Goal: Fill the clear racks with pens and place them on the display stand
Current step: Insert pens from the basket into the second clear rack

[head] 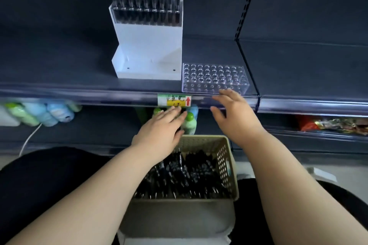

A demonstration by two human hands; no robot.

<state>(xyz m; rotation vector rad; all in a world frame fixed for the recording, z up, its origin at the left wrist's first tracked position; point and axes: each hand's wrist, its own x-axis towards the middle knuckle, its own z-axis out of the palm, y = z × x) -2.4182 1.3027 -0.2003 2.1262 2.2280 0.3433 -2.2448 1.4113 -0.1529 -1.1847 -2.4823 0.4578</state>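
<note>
Lying lengthwise along the shelf point(79, 79), holes up, the clear rack point(215, 78) perhaps touches the spread, empty right hand point(234, 114).

Dark shelving point(59, 77) filled the frame, a slotted upright point(247, 6) at upper right. Pastel bottles point(49, 113) lay under it at left; pale floor point(348, 169) showed lower right.

Pastel bottles point(49, 113), green-capped bottle point(189, 123), yellow price label point(174, 100), white cable point(29, 137), shiny snack packets point(334, 123)
</note>
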